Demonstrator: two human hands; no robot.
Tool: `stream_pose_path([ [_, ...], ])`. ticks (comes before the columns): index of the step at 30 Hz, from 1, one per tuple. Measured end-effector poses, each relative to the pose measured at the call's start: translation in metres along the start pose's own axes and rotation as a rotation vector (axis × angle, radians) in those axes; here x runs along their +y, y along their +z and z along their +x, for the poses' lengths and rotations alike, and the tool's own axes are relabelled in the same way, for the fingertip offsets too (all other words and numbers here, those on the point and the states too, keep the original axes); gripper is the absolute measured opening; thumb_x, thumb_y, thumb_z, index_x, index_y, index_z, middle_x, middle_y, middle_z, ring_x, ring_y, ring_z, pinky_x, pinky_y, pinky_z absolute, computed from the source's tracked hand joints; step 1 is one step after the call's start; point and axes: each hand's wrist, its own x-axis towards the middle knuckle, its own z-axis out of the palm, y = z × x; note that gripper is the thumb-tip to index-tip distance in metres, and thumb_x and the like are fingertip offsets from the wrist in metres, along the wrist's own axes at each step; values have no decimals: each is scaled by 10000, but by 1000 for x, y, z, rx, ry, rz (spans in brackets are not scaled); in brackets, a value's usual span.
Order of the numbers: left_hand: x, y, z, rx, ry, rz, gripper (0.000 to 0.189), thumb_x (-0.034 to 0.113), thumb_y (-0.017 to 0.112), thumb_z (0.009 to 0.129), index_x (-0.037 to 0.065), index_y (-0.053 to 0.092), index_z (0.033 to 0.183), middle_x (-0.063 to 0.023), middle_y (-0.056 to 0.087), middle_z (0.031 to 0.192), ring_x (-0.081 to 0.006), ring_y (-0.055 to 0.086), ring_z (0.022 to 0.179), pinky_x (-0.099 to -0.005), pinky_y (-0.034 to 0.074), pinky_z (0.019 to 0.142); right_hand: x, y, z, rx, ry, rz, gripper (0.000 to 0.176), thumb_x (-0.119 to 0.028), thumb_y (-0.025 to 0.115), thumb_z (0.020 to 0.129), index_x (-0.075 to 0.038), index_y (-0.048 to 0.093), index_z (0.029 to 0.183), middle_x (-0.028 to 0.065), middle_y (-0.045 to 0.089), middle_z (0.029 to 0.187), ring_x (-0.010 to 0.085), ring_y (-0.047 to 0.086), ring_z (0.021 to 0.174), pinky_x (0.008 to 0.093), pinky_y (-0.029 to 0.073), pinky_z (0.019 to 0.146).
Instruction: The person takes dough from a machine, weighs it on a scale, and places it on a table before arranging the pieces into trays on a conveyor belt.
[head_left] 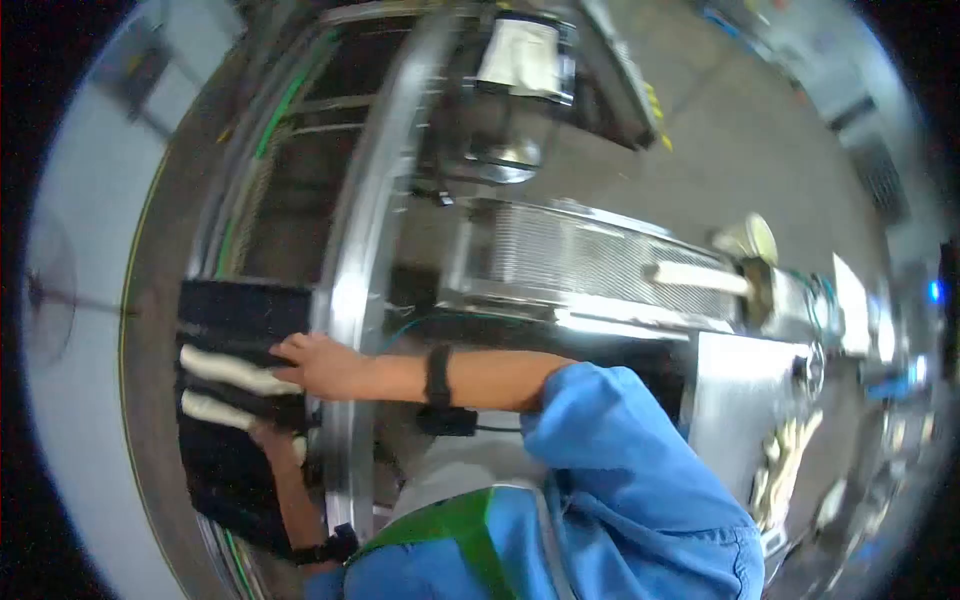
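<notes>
Two long pale dough strips lie across a black tray (pixel 235 480) at the left. My right hand (pixel 325 367) is at the right end of the upper strip (pixel 225 368), its fingers closed around that end. Just below it, my left hand (pixel 277 440) is closed over the lower strip (pixel 215 410) near its right end, and a bit of this strip shows beyond the hand. Motion blurs the fingers of both hands somewhat. The tray rests beside a shiny metal rail.
A metal rail (pixel 350 290) runs alongside the tray. Ahead is a ridged metal conveyor (pixel 560 255) with a pale dough roll (pixel 700 278) on it. More dough pieces (pixel 785 470) lie at the right near a metal table (pixel 735 400). A white bucket (pixel 758 238) stands beyond the conveyor.
</notes>
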Motion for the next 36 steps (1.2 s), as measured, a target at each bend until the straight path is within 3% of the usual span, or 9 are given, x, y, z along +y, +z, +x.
stream_pose_path([
  [1,0,-15,23,-97,11,741,554,189,575,774,30,346,1253,-207,315,1272,-377,391,1081,-438,348,904,15,-22,-24,59,58,-35,392,-108,593,662,-105,551,1052,141,513,1052,296,500,933,411,432,729],
  [2,-4,-16,35,-128,44,759,554,189,575,774,30,346,1253,-207,315,1272,-377,391,1081,-438,348,904,20,-71,-46,-243,291,-64,337,-113,572,688,-78,552,1022,166,515,1025,309,504,922,403,437,727],
  [6,-40,9,67,272,177,1046,625,162,566,783,23,248,1303,-300,151,1317,-437,309,1142,-463,302,942,68,-200,-226,-199,965,-414,300,-64,537,724,-56,546,1024,194,479,1146,361,464,1025,446,402,841],
  [7,-44,17,71,381,201,1102,644,155,564,785,22,224,1315,-323,110,1329,-452,289,1158,-469,291,951,94,-217,-293,77,825,-566,306,-36,555,693,-34,547,999,196,483,1136,369,465,1004,453,386,851],
  [10,39,53,67,500,84,941,690,196,553,784,17,172,1331,-340,107,1319,-464,323,1134,-449,324,935,125,-317,-448,193,1382,-643,373,-9,466,746,-72,484,1113,179,453,1141,330,484,987,416,430,776],
  [15,136,101,79,404,6,1028,647,286,526,800,-11,247,1302,-360,199,1291,-463,292,1166,-416,282,969,90,-410,-482,-376,1550,-1134,678,-39,505,731,-187,232,1334,132,349,1290,326,369,1154,456,394,851],
  [20,161,115,50,236,443,1073,430,266,442,861,-29,431,1173,-291,386,1210,-400,340,1152,-397,280,962,127,-405,-481,-414,1400,-972,387,-36,558,663,-101,495,1039,92,521,1053,265,472,1045,498,365,852],
  [31,191,162,7,409,624,1023,377,297,397,885,18,493,1120,-168,467,1182,-327,412,1099,-397,337,898,-115,-454,-424,1020,1503,-157,404,-126,578,713,32,509,1077,99,590,900,172,548,823,299,436,703],
  [36,189,162,29,476,652,1070,394,335,399,883,48,506,1132,-160,462,1198,-318,405,1116,-416,332,903,-266,-514,-508,1362,1409,-908,287,-156,580,745,-52,500,1001,103,536,897,211,556,828,352,459,709],
])
